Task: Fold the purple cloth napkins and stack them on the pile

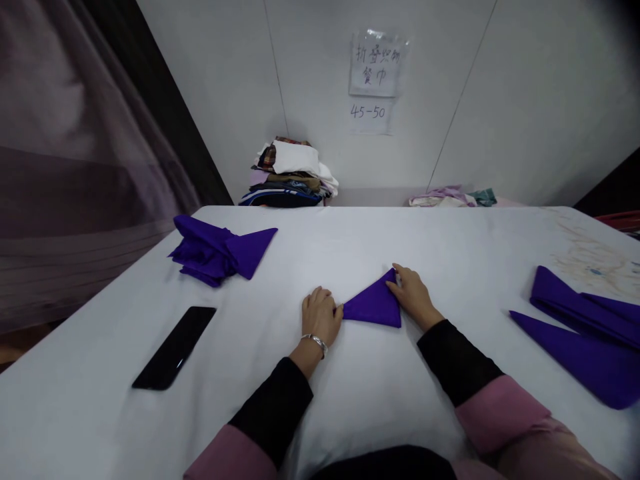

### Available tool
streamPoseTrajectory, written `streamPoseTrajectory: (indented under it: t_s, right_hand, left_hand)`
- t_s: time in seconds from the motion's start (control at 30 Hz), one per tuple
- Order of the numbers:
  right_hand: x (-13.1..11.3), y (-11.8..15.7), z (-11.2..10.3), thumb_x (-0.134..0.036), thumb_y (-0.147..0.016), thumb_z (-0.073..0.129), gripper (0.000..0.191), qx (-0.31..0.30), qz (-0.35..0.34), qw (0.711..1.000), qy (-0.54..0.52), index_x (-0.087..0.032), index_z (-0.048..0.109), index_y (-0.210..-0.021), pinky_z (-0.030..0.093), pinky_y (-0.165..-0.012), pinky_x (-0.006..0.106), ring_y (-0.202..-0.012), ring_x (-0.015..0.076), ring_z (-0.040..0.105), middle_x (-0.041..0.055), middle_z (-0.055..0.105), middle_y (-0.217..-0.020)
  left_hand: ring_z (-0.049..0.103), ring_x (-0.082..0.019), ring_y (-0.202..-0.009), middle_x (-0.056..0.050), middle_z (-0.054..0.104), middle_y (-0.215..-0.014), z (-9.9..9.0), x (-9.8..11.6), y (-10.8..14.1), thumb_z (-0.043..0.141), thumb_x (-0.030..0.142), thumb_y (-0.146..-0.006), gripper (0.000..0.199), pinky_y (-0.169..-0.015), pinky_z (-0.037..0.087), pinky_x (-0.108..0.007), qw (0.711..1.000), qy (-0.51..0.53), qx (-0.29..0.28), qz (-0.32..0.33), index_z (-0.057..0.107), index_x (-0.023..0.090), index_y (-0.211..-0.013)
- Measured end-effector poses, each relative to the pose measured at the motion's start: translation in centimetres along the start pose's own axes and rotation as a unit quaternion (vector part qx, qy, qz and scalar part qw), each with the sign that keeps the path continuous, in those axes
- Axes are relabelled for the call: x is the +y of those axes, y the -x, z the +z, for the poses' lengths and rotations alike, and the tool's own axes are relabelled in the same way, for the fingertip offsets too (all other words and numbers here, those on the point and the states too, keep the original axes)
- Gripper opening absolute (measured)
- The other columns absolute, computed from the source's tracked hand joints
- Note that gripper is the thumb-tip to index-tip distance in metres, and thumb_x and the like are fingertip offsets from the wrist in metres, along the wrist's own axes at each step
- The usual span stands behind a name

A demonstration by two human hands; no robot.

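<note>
- White tabletop [345, 237] stretches mid-frame, far edge [370, 207] above center.
- Center: left hand [320, 315] curled over narrow end of purple cloth [376, 305] — right hand [413, 293] pinching its upper corner.

One cloth [373, 303] lies on the table [350, 240] between the left hand [320, 315] and right hand [413, 293]. Near the far left corner, behind a flat object [175, 348], is a bundle [215, 252]. Other cloth [595, 353] lies toward the right edge.

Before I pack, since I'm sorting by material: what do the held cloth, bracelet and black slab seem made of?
Held cloth: matte fabric, softly folded, fiber unclear. Bracelet: probably metal, with silvery glints. Black slab: glossy glass or plastic, reflecting light.
</note>
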State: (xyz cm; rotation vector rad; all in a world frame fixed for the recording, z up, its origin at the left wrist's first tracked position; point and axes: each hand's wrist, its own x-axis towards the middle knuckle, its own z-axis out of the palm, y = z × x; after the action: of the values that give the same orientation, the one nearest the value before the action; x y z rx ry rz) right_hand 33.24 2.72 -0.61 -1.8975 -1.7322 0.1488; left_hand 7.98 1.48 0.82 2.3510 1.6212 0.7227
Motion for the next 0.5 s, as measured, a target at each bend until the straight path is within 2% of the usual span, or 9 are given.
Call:
streamPoseTrajectory:
  t_s: [0.1,0.23,0.33,0.5]
  right_hand:
    - [0.5,-0.2,0.4,-0.031,-0.082,0.052,0.045,0.006,-0.052,0.999,-0.011,-0.017,0.052,-0.124,0.036,-0.096,0.043,-0.116,0.0283,0.045,0.0127,0.053,-0.126]
    - [1.1,-0.4,0.9,-0.027,-0.084,0.048,0.034,-0.012,-0.09,0.996,-0.013,-0.02,0.059,-0.115,0.034,-0.099,0.045,-0.127,0.0274,0.036,0.0085,0.048,-0.133]
    - [1.3,-0.5,1.0,-0.027,-0.086,0.046,0.029,-0.042,-0.095,0.995,-0.012,-0.024,0.062,-0.11,0.035,-0.099,0.045,-0.125,0.0256,0.041,0.0061,0.053,-0.13]
    - [1.3,-0.5,0.6,-0.028,-0.088,0.045,0.03,-0.062,-0.097,0.993,-0.001,-0.026,0.061,-0.113,0.035,-0.099,0.044,-0.122,0.0245,0.044,0.0055,0.056,-0.126]
  left_hand:
    - [0.046,-0.025,-0.11,-0.007,0.059,-0.101,-0.1,0.0,0.0,0.055,0.023,-0.08,0.013,-0.093,0.032,-0.043,1.0,0.005,0.0,-0.013,0.054,0.02,-0.068]
    - [0.05,-0.023,-0.105,-0.005,0.06,-0.1,0.0,-0.1,0.0,0.056,0.022,-0.079,0.007,-0.092,0.033,-0.041,0.999,0.021,0.003,-0.025,0.052,0.021,-0.073]
    - [0.05,-0.023,-0.107,-0.005,0.06,-0.104,0.0,-0.4,0.0,0.057,0.022,-0.078,0.009,-0.094,0.032,-0.042,0.999,0.042,-0.002,-0.025,0.052,0.021,-0.071]
    - [0.047,-0.024,-0.114,-0.005,0.06,-0.111,-0.2,-1.1,0.0,0.059,0.021,-0.076,0.01,-0.098,0.03,-0.045,0.996,0.078,-0.024,-0.028,0.055,0.021,-0.067]
